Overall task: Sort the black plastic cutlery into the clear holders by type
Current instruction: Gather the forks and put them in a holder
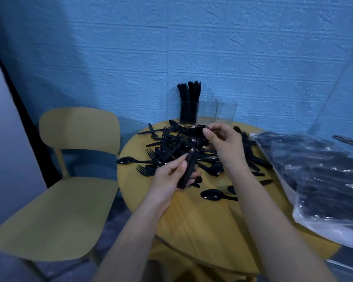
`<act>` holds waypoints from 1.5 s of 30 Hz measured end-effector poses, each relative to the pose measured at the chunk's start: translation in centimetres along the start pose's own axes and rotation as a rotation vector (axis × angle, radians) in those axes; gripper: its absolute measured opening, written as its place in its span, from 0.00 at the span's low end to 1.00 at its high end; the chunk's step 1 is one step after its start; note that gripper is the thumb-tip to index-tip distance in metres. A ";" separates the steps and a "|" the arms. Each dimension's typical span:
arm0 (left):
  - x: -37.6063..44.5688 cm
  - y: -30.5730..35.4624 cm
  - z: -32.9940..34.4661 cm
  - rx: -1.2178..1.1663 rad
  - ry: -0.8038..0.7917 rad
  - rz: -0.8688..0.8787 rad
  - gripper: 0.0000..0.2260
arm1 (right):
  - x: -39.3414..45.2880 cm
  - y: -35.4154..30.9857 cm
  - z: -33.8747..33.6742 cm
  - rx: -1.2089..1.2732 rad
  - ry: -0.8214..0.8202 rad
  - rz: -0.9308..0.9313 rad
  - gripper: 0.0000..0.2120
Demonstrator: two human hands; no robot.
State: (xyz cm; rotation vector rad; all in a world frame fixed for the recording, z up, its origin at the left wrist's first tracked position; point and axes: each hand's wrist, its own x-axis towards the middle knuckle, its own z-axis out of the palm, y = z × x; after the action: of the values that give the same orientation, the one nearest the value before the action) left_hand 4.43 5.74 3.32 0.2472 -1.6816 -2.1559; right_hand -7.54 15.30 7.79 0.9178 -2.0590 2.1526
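A heap of black plastic forks, spoons and knives (pixel 171 147) covers the middle of the round yellow table (pixel 202 216). My left hand (pixel 171 176) grips a bundle of black forks (pixel 189 165) by their handles, tines pointing up and away. My right hand (pixel 222 143) pinches the fork heads at the top of that bundle. At the table's far edge stand three clear holders: the left holder (pixel 189 110) is full of black knives, the middle holder (pixel 207 110) and the right holder (pixel 225 112) look empty. A lone spoon (pixel 214 195) lies near me.
A clear plastic bag (pixel 318 180) packed with more black cutlery fills the table's right side. A yellow chair (pixel 69 180) stands to the left of the table. A blue textured wall is right behind the holders.
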 end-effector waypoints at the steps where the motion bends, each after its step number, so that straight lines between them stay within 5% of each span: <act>1: 0.0 0.0 0.0 0.005 0.000 -0.007 0.11 | 0.1 0.3 0.5 -0.017 0.008 0.004 0.04; 9: 0.0 0.5 -0.2 -0.167 -0.038 -0.136 0.13 | 0.8 0.8 3.0 -0.223 0.053 -0.089 0.06; 19: -1.0 3.4 -4.5 -0.342 -0.106 -0.228 0.17 | 2.9 -1.9 8.7 -0.170 -0.338 -0.313 0.09; 27: -1.4 3.6 -7.5 -0.370 0.028 -0.261 0.08 | 4.0 -0.1 9.7 -0.208 -0.558 -0.119 0.13; 34: -0.7 3.6 -9.3 -0.381 0.179 -0.200 0.07 | 3.4 1.6 10.1 -0.838 -0.878 -0.253 0.12; 40: -0.3 3.8 -9.5 -0.354 0.235 -0.173 0.09 | 1.8 2.5 11.6 -1.008 -0.904 -0.317 0.20; 45: 0.0 4.0 -9.3 -0.366 0.241 -0.171 0.08 | 1.8 2.7 12.0 -0.823 -0.909 -0.197 0.06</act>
State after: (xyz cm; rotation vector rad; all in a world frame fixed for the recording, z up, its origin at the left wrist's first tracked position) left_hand 8.73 -3.33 4.72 0.5356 -1.1471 -2.3969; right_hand -5.48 3.25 5.57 1.9730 -2.6134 0.6034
